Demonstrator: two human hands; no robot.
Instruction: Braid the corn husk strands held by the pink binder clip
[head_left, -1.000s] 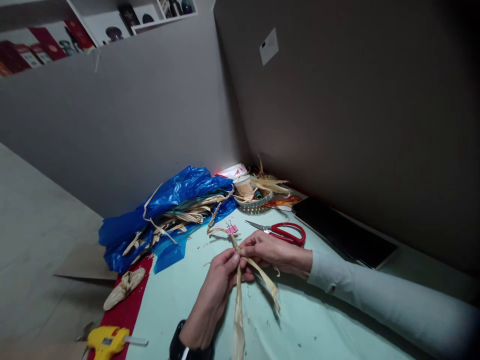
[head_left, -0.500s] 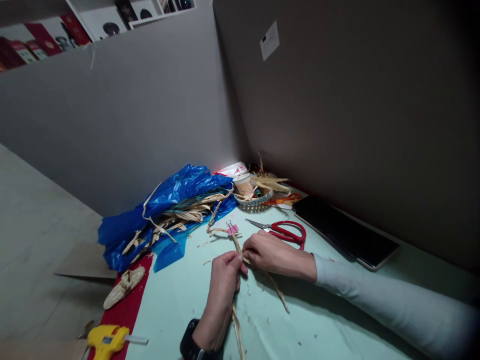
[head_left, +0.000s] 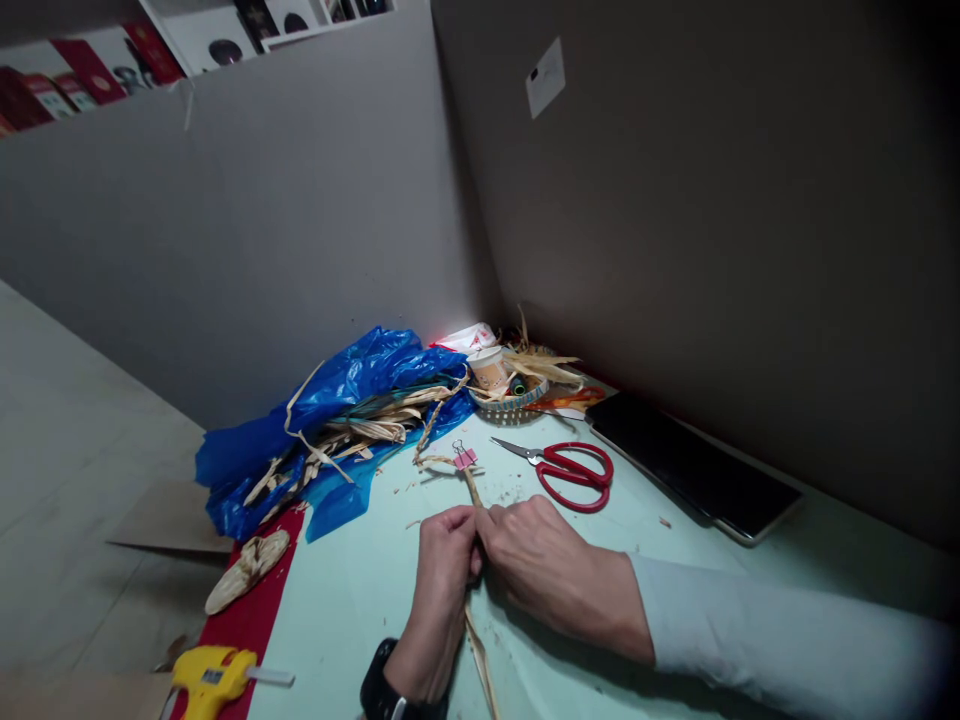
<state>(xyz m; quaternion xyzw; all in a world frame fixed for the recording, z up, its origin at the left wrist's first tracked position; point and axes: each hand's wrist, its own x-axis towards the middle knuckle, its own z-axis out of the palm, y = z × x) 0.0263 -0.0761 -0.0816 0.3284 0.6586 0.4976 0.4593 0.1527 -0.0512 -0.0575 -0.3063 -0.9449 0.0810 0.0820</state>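
Observation:
Both hands meet over a plaited strand of dried husk strips (head_left: 472, 492) on the pale green table top (head_left: 360, 600). My left hand (head_left: 444, 556) is closed round the strand from the left. My right hand (head_left: 534, 560) is closed on it from the right, fingers touching the left hand. The strand's far end is held by a pink binder clip (head_left: 464, 457). Loose strip ends (head_left: 482, 670) trail toward me below the hands. A dark watch sits on my left wrist.
Red-handled scissors (head_left: 574, 470) lie just beyond my right hand. A blue plastic bag (head_left: 337, 400) with husk strips lies at the back left, a small basket with a cup (head_left: 501, 385) behind. A black tablet (head_left: 690, 465) lies right. A yellow glue gun (head_left: 210, 680) sits front left.
My right hand has drawn back toward me and to the left, covering the strips that hung to its right. The left hand has stayed closed on the strand.

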